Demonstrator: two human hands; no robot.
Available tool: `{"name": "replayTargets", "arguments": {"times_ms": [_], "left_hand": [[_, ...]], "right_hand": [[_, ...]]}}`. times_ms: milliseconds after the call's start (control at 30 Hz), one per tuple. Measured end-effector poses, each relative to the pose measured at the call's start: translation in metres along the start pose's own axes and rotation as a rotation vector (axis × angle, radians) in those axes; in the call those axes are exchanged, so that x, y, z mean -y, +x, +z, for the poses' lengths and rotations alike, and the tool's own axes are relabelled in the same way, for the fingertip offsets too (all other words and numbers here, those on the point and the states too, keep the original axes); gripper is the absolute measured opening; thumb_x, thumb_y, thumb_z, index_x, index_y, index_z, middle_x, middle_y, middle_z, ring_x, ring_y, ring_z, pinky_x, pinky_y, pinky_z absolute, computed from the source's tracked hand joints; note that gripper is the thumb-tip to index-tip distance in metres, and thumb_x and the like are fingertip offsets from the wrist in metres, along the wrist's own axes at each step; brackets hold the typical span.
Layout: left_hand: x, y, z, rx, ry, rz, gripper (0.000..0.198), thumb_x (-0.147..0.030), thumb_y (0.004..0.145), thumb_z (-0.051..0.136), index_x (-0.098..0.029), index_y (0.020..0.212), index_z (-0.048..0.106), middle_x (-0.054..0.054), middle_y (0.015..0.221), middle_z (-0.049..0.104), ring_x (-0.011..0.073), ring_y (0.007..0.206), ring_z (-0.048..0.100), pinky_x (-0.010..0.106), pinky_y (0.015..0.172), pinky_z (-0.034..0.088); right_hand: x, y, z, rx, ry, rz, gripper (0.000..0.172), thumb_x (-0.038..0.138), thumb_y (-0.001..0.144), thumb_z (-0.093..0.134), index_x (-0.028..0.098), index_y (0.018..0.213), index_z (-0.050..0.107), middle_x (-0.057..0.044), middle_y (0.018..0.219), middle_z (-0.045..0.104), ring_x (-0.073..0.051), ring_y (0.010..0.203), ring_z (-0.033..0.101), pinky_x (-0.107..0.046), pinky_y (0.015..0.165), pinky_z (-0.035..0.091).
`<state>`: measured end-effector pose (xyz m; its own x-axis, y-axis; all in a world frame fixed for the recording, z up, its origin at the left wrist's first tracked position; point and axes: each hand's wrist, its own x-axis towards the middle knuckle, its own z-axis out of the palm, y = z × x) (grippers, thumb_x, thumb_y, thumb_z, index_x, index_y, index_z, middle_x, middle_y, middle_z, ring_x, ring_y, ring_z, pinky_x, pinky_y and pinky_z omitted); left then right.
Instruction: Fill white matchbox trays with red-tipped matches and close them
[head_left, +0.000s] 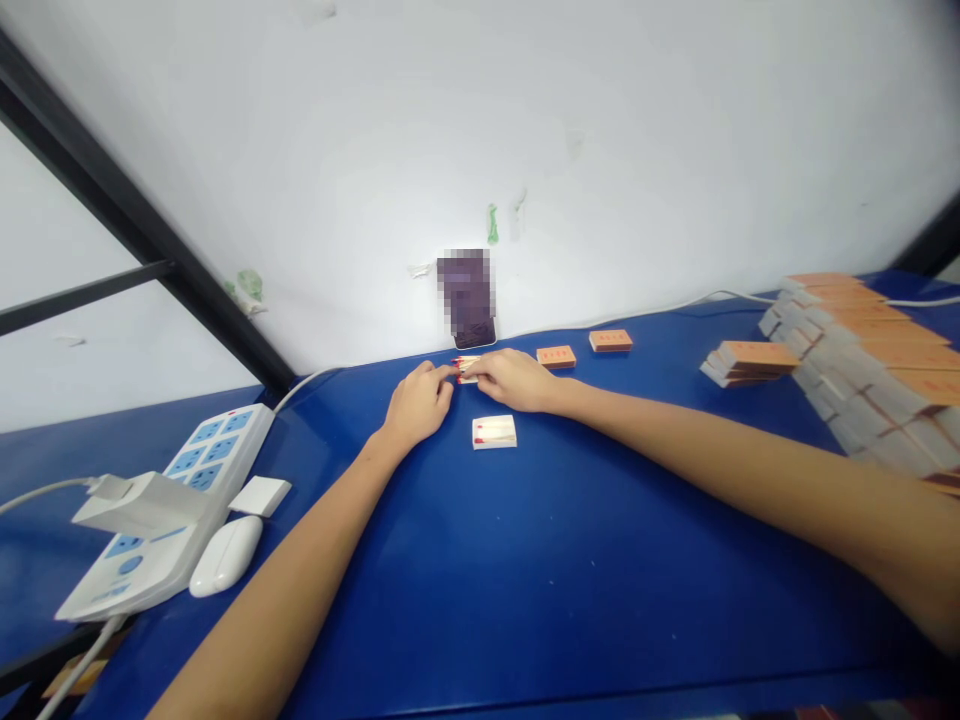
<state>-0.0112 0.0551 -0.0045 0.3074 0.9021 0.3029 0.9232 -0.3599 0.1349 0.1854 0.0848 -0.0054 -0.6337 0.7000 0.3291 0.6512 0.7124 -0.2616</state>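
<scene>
A small pile of red-tipped matches (469,364) lies on the blue table below a phone. My left hand (420,403) is at the left side of the pile, its index finger stretched to the match heads and the other fingers curled. From the right, my right hand (517,380) reaches over the matches, fingers bent together and touching them; its fingertips partly cover the pile. Nearer to me sits a white matchbox tray (494,432) with a few matches in it. Just beyond my right hand rests an orange matchbox (556,357).
Another orange matchbox (610,341) lies farther right, then a short stack (757,358) and a large stack of matchboxes (885,370). A phone (469,300) leans on the white wall. At left are a power strip (217,450), a white case (226,556) and a black metal frame.
</scene>
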Motion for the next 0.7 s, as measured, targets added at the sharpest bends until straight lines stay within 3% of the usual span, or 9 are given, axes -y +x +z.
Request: {"name": "replayTargets", "arguments": {"times_ms": [700], "left_hand": [[0.0002, 0.0000, -0.0007, 0.006, 0.003, -0.001, 0.041, -0.021, 0.093, 0.038, -0.024, 0.124, 0.064, 0.007, 0.093, 0.060, 0.0214, 0.089, 0.060, 0.033, 0.082, 0.048]], "right_hand": [[-0.0016, 0.0006, 0.0017, 0.011, -0.014, 0.033, 0.038, 0.017, 0.091, 0.047, 0.026, 0.121, 0.069, -0.003, 0.120, 0.070, -0.021, 0.107, 0.065, -0.029, 0.086, 0.046]]}}
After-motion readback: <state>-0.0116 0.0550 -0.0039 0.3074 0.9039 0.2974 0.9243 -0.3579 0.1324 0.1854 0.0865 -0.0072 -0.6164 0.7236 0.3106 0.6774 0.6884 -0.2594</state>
